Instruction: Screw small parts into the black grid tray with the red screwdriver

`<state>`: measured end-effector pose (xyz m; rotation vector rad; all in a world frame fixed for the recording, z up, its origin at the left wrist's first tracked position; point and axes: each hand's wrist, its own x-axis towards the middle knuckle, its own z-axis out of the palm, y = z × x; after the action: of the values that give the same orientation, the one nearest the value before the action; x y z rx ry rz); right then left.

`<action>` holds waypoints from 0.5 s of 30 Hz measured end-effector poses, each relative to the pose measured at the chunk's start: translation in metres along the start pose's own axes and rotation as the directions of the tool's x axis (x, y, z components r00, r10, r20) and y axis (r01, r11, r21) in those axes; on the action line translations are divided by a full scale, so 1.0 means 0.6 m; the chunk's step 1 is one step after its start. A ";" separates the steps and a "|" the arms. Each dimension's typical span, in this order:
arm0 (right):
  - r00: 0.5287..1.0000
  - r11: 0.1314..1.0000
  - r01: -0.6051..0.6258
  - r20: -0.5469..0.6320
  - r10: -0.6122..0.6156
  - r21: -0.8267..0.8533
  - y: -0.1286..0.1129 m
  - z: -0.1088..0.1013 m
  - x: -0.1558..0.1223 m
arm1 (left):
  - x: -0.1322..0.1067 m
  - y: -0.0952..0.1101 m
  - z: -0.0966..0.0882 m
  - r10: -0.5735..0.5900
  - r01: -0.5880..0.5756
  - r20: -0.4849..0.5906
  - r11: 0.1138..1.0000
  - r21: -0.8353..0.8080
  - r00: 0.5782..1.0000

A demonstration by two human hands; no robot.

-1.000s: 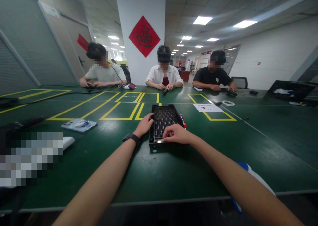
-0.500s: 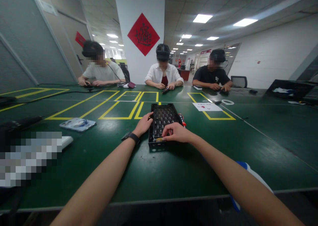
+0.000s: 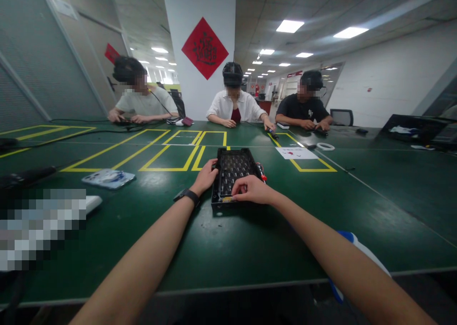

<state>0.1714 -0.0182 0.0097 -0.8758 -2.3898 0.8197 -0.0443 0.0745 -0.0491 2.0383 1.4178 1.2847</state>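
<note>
A black plastic tray point(image 3: 233, 165) with a gridded inside lies on the green table point(image 3: 221, 239) in front of me. My left hand point(image 3: 205, 176) grips its left rim, fingers curled over the edge; a dark watch is on that wrist. My right hand point(image 3: 250, 190) rests on the tray's near end, fingertips pinched over a small yellowish part point(image 3: 227, 199) at the tray's near edge. A red-handled tool point(image 3: 262, 172) lies against the tray's right side.
Three people sit across the table, hands on small items. Yellow tape rectangles point(image 3: 178, 151) mark the tabletop. A packet point(image 3: 108, 178) lies at left, a white paper sheet point(image 3: 297, 152) and a white ring point(image 3: 325, 146) at right. A white and blue object point(image 3: 360, 253) is under my right forearm.
My hands and the tray have barely shifted. The person in white across the table has stretched one arm out to the right.
</note>
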 end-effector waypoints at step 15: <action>1.000 1.000 -0.006 -0.017 0.006 -0.017 0.002 0.003 0.001 | 0.005 -0.014 0.004 -0.023 0.024 -0.019 0.995 0.095 1.000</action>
<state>0.1703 -0.0176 0.0076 -0.8937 -2.3841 0.7928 -0.0469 0.0816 -0.0549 2.0691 1.5343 1.2517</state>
